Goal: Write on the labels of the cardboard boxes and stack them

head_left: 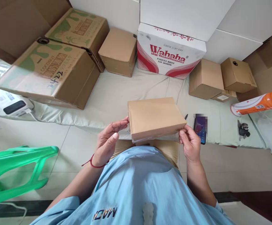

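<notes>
A plain brown cardboard box (155,115) lies in front of me at the near edge of the cloth-covered surface (117,90), its near side facing my body. At its left side is my left hand (110,139), fingers stretched out with the fingertips at the box's edge and the thumb apart. My right hand (189,139) pinches the box's near right corner between thumb and fingers. Just beyond that corner the tip of a dark, pen-like item (186,117) shows. A phone (200,128) with a lit screen lies right of my right hand.
Printed coconut cartons (75,72) stand at the left, a Wahaha carton (168,53) at the back, and small brown boxes (206,78) on the right. An orange-and-white cylinder (259,103), keys (243,129) and a white device (11,103) are nearby. A green stool (38,168) stands lower left.
</notes>
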### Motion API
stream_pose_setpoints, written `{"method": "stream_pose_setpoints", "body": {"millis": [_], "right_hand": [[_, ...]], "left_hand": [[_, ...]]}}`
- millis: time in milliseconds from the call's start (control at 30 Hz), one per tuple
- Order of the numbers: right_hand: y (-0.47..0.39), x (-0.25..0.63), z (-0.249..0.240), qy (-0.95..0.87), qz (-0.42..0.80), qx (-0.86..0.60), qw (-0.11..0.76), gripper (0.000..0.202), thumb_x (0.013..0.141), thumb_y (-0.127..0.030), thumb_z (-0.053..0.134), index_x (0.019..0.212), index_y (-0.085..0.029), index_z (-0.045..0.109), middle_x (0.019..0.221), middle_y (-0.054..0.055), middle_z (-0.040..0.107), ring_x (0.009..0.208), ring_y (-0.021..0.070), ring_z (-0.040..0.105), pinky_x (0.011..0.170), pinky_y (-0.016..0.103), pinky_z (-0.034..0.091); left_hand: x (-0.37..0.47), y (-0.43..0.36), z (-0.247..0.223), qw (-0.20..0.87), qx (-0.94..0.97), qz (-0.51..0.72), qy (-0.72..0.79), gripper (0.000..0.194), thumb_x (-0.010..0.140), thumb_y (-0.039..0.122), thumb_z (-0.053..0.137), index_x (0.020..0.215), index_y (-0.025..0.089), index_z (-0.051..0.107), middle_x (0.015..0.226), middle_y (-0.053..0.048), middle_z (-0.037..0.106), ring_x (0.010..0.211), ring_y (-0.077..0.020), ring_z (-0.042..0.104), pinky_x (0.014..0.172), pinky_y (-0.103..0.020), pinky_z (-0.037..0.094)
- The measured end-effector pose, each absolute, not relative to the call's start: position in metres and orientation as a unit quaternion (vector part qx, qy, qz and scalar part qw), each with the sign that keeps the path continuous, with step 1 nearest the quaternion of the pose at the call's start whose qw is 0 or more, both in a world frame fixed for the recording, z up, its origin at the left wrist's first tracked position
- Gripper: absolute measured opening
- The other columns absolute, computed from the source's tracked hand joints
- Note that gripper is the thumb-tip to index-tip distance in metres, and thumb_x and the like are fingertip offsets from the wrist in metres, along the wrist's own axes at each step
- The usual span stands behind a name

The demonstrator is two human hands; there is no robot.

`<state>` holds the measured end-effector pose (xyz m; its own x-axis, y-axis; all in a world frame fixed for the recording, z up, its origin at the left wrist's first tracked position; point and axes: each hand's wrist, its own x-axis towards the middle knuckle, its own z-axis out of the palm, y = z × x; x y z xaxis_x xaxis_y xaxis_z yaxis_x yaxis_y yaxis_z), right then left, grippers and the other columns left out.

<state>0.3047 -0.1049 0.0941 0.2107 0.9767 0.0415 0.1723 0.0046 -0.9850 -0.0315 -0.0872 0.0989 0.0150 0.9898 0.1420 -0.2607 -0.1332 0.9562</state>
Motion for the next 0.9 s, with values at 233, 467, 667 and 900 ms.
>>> {"method": "stream_pose_setpoints", "body": {"millis": [233,467,667,900], "right_hand": [[-0.098,0.310,0.089,-0.424,0.382,-0.614,0.545,0.038,0.094,-0.051,0.081,0.115,-0.019,0.079,0.068,-0.006,0.053,0.054,0.0079,0.042,0.049,0.022,0.034],[-0.090,0.315,0.088,-0.337,0.403,-0.619,0.584,0.050,0.076,-0.061,0.092,0.101,-0.019,0.078,0.062,-0.007,0.048,0.052,0.0066,0.039,0.045,0.018,0.026],[-0.108,0.317,0.087,-0.432,0.346,-0.645,0.527,0.038,0.093,-0.054,0.081,0.108,-0.019,0.081,0.063,-0.006,0.055,0.053,0.0090,0.044,0.049,0.021,0.037],[-0.109,0.278,0.132,-0.706,0.122,-0.542,0.439,0.033,0.107,-0.026,0.064,0.138,-0.023,0.075,0.085,0.003,0.070,0.069,0.0156,0.063,0.063,0.028,0.054]], "left_hand": [[-0.031,-0.097,0.119,0.500,0.552,0.558,0.367,0.047,0.103,0.043,0.069,0.147,0.025,0.071,0.158,-0.014,0.066,0.151,-0.0340,0.060,0.121,-0.045,0.053],[-0.012,-0.091,0.155,0.358,0.757,0.482,0.258,0.064,0.095,0.026,0.074,0.158,0.019,0.060,0.166,-0.017,0.057,0.155,-0.0348,0.056,0.130,-0.050,0.048],[-0.018,-0.087,0.127,0.445,0.636,0.537,0.330,0.063,0.099,0.034,0.078,0.158,0.026,0.057,0.169,-0.016,0.054,0.162,-0.0342,0.047,0.135,-0.052,0.040],[-0.032,-0.078,0.099,0.531,0.373,0.641,0.410,0.046,0.078,0.029,0.097,0.114,0.026,0.069,0.099,0.000,0.066,0.093,-0.0151,0.067,0.085,-0.025,0.056]]}}
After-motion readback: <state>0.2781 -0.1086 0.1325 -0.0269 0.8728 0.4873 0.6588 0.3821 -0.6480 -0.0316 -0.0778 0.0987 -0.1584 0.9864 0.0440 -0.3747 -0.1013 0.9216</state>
